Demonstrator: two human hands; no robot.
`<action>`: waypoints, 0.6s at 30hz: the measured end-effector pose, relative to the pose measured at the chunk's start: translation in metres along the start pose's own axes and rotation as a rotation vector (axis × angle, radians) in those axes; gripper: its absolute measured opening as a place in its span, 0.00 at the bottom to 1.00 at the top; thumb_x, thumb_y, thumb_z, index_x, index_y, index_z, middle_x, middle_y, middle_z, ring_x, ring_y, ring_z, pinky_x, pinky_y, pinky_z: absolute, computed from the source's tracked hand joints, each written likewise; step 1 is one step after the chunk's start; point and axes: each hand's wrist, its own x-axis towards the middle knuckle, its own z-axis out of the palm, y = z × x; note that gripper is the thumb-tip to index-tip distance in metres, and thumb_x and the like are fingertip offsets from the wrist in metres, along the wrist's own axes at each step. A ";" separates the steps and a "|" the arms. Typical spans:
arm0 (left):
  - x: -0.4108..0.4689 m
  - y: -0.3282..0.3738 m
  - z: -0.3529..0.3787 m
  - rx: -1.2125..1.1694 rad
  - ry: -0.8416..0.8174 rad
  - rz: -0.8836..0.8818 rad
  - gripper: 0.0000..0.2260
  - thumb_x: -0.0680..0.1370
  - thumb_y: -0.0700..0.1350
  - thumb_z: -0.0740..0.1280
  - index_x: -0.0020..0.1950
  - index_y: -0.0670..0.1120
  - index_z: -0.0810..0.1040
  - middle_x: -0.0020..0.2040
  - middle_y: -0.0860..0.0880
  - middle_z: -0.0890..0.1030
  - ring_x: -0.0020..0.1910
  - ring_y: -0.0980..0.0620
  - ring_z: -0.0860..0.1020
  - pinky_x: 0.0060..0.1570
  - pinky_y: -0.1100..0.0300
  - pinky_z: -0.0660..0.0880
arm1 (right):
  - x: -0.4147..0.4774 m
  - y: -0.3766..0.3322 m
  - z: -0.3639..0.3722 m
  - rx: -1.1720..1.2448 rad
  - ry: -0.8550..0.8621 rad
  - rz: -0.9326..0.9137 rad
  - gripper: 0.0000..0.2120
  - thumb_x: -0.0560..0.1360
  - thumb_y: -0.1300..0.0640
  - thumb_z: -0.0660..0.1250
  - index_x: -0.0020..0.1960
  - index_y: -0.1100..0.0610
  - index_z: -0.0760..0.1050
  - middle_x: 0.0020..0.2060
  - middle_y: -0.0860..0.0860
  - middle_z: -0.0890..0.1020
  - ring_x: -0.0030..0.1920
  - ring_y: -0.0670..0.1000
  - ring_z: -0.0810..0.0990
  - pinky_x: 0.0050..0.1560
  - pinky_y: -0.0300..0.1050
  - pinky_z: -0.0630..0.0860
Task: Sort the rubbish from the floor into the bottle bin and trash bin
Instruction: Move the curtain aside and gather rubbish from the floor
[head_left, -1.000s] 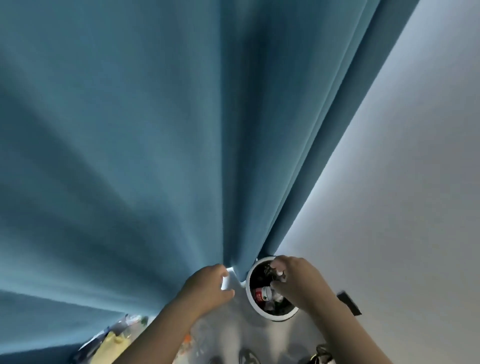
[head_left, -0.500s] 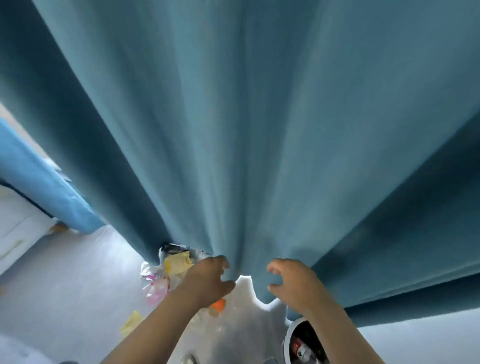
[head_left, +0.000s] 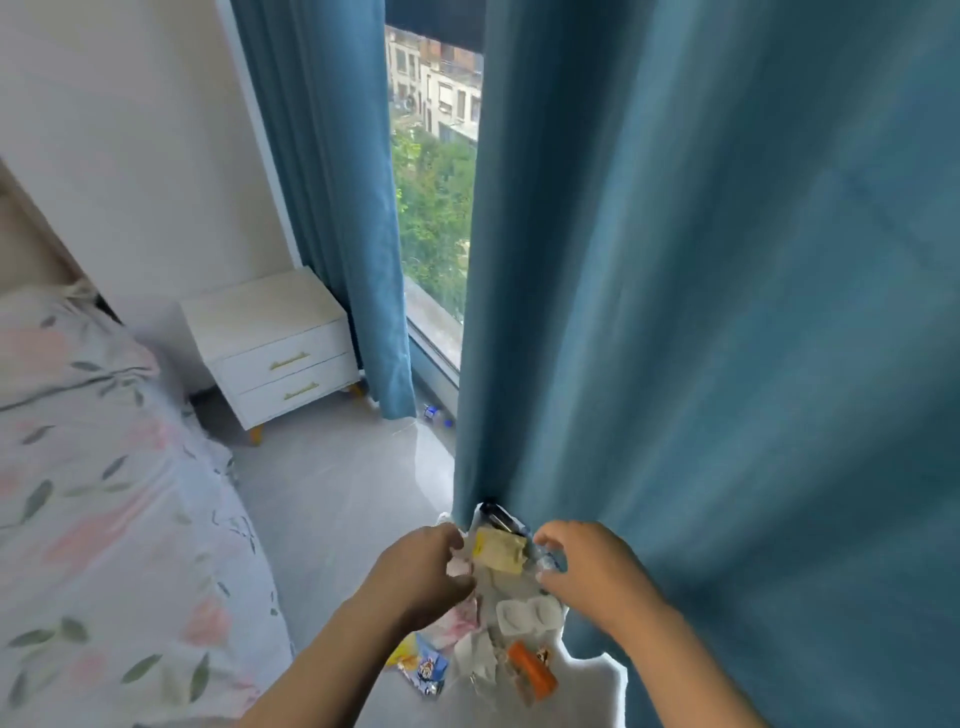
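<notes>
Left hand (head_left: 421, 571), right hand (head_left: 587, 566) now over rubbish (head_left: 498, 556)

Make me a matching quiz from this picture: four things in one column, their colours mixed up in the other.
Things:
1. curtain
2. nightstand
3. crumpled wrapper
4. tube-shaped rubbish

Colours:
A. orange
B. white
C. blue
D. yellow

Pairs: 1-C, 2-B, 3-D, 4-A.

Yellow wrapper (head_left: 500, 550): crumpled, far end of pile I see on floor (head_left: 332, 499).
White tray (head_left: 527, 614): flat, mid-pile.
Orange tube (head_left: 532, 670): flat, nr end.
</notes>
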 end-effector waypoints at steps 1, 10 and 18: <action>-0.001 -0.012 -0.006 -0.015 0.005 -0.023 0.18 0.76 0.54 0.65 0.65 0.51 0.72 0.61 0.52 0.77 0.57 0.51 0.76 0.56 0.58 0.75 | 0.007 -0.012 0.003 0.003 -0.004 -0.011 0.14 0.72 0.54 0.65 0.58 0.49 0.76 0.53 0.47 0.81 0.52 0.50 0.79 0.51 0.42 0.76; 0.005 -0.072 -0.047 -0.136 0.079 -0.147 0.20 0.76 0.54 0.65 0.67 0.51 0.70 0.62 0.52 0.76 0.59 0.53 0.75 0.55 0.60 0.73 | 0.056 -0.082 0.000 -0.063 -0.066 -0.139 0.16 0.71 0.55 0.64 0.58 0.47 0.75 0.53 0.44 0.80 0.46 0.48 0.75 0.46 0.40 0.73; 0.041 -0.079 -0.086 -0.211 0.181 -0.226 0.20 0.75 0.53 0.65 0.66 0.51 0.71 0.63 0.53 0.76 0.58 0.53 0.75 0.56 0.60 0.73 | 0.120 -0.101 -0.028 -0.018 -0.034 -0.257 0.18 0.73 0.53 0.66 0.63 0.47 0.74 0.58 0.44 0.79 0.56 0.45 0.77 0.54 0.37 0.73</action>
